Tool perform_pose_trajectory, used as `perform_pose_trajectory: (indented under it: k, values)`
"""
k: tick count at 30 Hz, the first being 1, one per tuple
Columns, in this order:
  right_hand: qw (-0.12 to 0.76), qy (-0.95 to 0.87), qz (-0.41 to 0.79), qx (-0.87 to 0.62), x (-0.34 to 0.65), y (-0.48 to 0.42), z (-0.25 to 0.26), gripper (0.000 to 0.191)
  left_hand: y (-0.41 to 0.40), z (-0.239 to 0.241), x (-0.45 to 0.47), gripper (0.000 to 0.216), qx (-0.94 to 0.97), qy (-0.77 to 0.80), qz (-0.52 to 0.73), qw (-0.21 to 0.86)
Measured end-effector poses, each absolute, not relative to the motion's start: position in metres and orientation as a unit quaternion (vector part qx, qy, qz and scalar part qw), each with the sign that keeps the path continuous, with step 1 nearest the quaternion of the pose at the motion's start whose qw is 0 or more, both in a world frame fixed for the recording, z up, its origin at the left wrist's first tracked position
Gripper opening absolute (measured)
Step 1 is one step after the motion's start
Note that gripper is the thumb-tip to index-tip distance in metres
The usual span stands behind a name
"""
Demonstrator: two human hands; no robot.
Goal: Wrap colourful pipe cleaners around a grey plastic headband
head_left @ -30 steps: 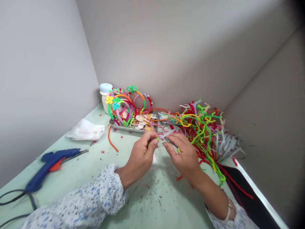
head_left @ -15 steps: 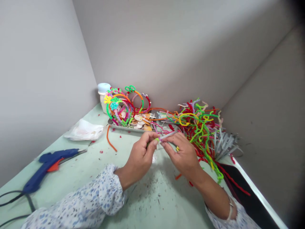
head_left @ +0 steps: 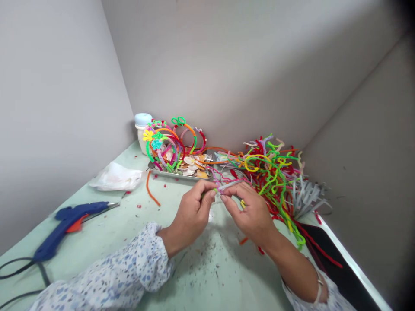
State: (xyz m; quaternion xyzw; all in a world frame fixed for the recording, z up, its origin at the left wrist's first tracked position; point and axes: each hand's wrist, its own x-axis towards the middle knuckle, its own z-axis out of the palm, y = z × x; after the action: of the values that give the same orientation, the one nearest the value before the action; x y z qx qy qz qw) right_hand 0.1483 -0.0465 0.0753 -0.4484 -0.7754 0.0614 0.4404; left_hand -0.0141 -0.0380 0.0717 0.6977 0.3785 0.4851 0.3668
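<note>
Pipe cleaner (head_left: 216, 188), pinched between the fingertips of the left hand (head_left: 191, 211) and right hand (head_left: 251, 211) above the green table (head_left: 106, 224), has barely shifted, so twisting continues.

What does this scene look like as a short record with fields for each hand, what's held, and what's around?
left hand: pinches the end of a grey strip
right hand: pinches the same strip
behind: tray with bright hoops, white jar
right: pile of pipe cleaners
left: blue glue gun, white bag
surface: green table
</note>
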Motion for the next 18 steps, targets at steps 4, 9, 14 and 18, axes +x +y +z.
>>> perform_pose_trajectory:
  k: [4, 9, 14, 18]
  values:
    - [0.43, -0.778, 0.074, -0.452, 0.1487, -0.0477, 0.0766, 0.005, -0.0384, 0.0719, -0.0142, 0.014, 0.697, 0.384, 0.482, 0.367]
    - [0.421, -0.779, 0.083, -0.457, 0.1484, -0.0484, 0.0779, 0.006, -0.038, 0.0717, -0.0142, 0.011, 0.699, 0.394, 0.481, 0.354]
    - [0.415, -0.776, 0.086, -0.466, 0.1481, -0.0505, 0.0795, 0.008, -0.0376, 0.07, -0.0142, 0.011, 0.708, 0.398, 0.474, 0.34]
    - [0.404, -0.773, 0.101, -0.479, 0.1481, -0.0519, 0.0816, 0.008, -0.0369, 0.068, -0.0142, 0.011, 0.718, 0.395, 0.472, 0.325]
